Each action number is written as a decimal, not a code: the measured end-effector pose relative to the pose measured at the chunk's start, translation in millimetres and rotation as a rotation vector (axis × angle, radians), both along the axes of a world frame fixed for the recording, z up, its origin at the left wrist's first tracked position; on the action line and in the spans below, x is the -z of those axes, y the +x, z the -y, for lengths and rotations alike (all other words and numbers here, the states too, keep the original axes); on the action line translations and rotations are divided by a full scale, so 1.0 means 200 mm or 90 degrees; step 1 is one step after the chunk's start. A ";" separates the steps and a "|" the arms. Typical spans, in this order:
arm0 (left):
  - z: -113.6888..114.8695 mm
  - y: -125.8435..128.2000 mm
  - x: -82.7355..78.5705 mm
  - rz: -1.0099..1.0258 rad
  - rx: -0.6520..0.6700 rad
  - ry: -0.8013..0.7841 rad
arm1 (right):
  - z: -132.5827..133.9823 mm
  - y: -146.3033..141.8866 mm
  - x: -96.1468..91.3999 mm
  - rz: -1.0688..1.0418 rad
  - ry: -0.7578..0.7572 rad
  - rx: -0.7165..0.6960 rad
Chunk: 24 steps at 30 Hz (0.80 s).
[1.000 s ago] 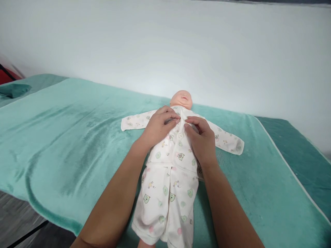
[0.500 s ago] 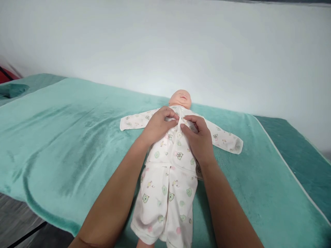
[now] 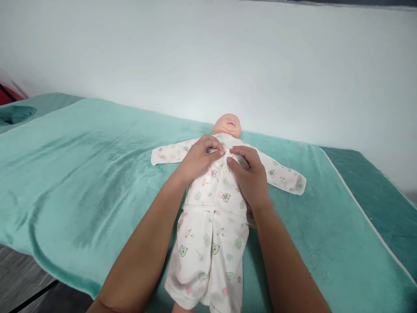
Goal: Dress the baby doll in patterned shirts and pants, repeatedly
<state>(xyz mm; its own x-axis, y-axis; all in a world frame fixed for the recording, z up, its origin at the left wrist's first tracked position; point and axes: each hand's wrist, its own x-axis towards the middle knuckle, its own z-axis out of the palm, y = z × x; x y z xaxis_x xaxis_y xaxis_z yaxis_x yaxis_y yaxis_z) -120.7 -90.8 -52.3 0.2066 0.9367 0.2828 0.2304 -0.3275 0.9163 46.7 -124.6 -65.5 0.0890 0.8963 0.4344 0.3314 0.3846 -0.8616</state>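
Note:
A baby doll [image 3: 227,124] lies on its back on a teal blanket [image 3: 81,174], head toward the wall. It wears a white printed top [image 3: 221,184] and matching trousers [image 3: 208,256], with its sleeves spread to both sides. My left hand [image 3: 198,158] pinches the left edge of the top's front at the upper chest. My right hand [image 3: 249,176] pinches the right edge, and both sets of fingertips meet at the button line below the neck.
The blanket covers a bed against a pale wall [image 3: 228,56]. A darker teal sheet [image 3: 387,195] shows at the right, a teal pillow [image 3: 14,114] at the far left. The bed's near left edge drops to a dark floor [image 3: 19,282].
My fingertips have drawn closer together at the top's upper front, closing a small gap in the fabric. The doll and my arms have barely shifted.

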 end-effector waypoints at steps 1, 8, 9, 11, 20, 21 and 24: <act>0.00 0.00 0.00 -0.002 -0.001 0.000 | 0.00 0.00 0.00 0.003 0.004 0.000; 0.01 0.03 0.00 -0.009 -0.004 0.025 | -0.02 0.01 0.01 0.041 0.034 -0.008; 0.01 0.03 0.00 -0.014 -0.004 0.030 | -0.02 0.01 0.02 0.051 0.039 -0.008; 0.01 0.03 -0.01 -0.022 -0.003 0.041 | -0.02 0.01 0.02 0.068 0.044 -0.011; 0.03 0.06 -0.03 -0.030 -0.060 -0.010 | -0.03 0.02 0.02 0.095 0.061 -0.041; 0.03 0.07 -0.04 -0.025 -0.066 -0.022 | -0.03 0.02 0.02 0.095 0.056 -0.040; 0.04 0.07 -0.05 -0.010 -0.082 -0.056 | -0.02 0.02 0.02 0.089 0.033 -0.037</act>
<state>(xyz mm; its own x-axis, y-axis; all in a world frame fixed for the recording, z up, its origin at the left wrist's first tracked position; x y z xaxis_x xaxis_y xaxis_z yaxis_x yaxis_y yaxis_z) -106.0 -98.1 -43.2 0.0876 0.9767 0.1957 0.2802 -0.2127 0.9361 49.9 -120.0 -69.4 -0.0273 0.8740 0.4852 0.4229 0.4499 -0.7866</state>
